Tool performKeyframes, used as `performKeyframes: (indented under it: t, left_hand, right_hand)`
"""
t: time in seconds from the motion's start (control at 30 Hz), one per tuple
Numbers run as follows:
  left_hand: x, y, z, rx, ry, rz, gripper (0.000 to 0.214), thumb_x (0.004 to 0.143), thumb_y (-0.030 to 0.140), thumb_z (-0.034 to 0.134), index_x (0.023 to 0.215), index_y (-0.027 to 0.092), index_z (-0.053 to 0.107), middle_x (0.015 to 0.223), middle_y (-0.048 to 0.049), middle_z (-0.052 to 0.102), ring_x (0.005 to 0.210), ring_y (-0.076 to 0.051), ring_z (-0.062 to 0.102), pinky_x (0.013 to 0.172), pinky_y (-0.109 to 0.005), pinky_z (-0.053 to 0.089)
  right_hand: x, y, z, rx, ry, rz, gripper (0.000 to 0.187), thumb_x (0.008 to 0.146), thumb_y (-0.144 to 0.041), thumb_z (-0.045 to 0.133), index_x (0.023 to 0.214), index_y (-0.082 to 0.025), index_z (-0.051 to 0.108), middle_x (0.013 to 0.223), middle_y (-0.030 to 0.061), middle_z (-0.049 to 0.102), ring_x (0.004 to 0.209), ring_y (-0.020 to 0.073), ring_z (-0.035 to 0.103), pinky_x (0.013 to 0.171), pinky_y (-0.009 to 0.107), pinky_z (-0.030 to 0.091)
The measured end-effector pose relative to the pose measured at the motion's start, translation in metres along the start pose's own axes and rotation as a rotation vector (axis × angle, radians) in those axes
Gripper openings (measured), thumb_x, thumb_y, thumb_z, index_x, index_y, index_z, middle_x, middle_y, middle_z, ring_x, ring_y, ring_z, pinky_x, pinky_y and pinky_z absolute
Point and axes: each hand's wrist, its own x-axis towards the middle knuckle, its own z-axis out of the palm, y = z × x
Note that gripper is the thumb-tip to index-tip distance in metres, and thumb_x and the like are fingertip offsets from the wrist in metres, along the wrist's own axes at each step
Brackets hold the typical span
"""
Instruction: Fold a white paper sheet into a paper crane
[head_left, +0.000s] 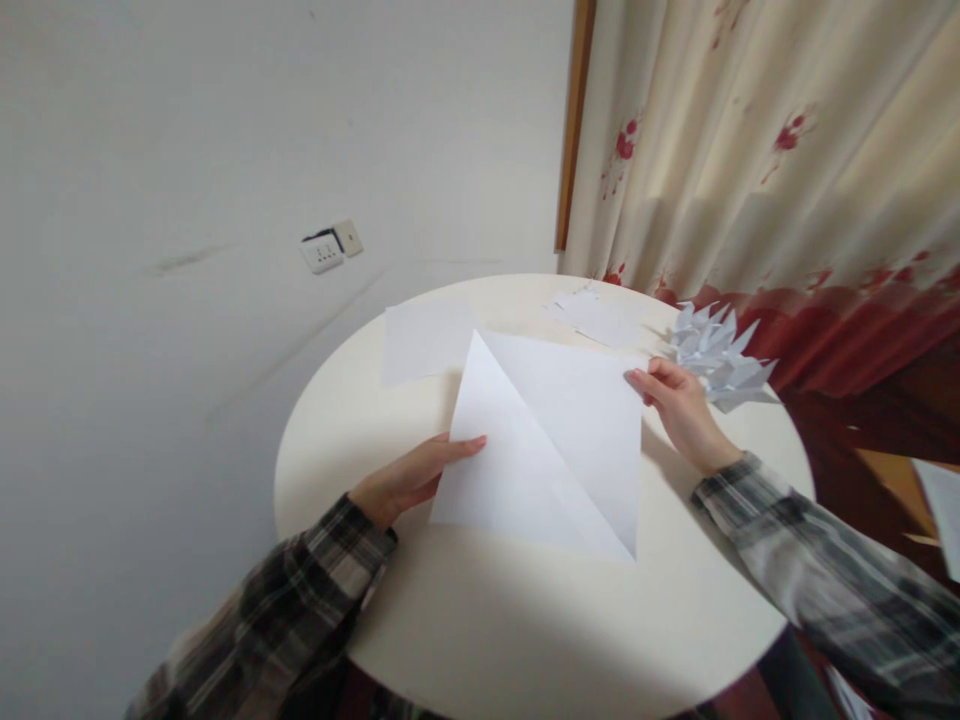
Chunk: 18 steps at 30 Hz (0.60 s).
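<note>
A square sheet of white paper with a diagonal crease is held up over the table, its crease running from the upper left corner to the lower right one. My left hand grips its left edge, thumb on top and the other fingers underneath. At the upper right corner, my right hand pinches the paper between thumb and fingers. Just beyond my right hand sits a cluster of folded paper cranes.
The round white table stands against a wall with a socket. A flat paper sheet lies at the back left, and smaller paper pieces at the back. A patterned curtain hangs behind on the right.
</note>
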Motion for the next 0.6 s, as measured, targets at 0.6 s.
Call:
performKeyframes:
  t: [0.6]
  left_hand:
    - [0.014, 0.008, 0.001, -0.005, 0.095, 0.213, 0.030, 0.074, 0.028, 0.067, 0.099, 0.013, 0.065, 0.093, -0.0089, 0.070, 0.080, -0.023, 0.065, 0.068, -0.029, 0.048]
  right_hand:
    - [-0.023, 0.007, 0.016, 0.040, -0.414, 0.374, 0.034, 0.067, -0.035, 0.072, 0.092, -0.012, 0.066, 0.086, 0.0096, 0.071, 0.071, 0.0189, 0.066, 0.064, 0.031, 0.052]
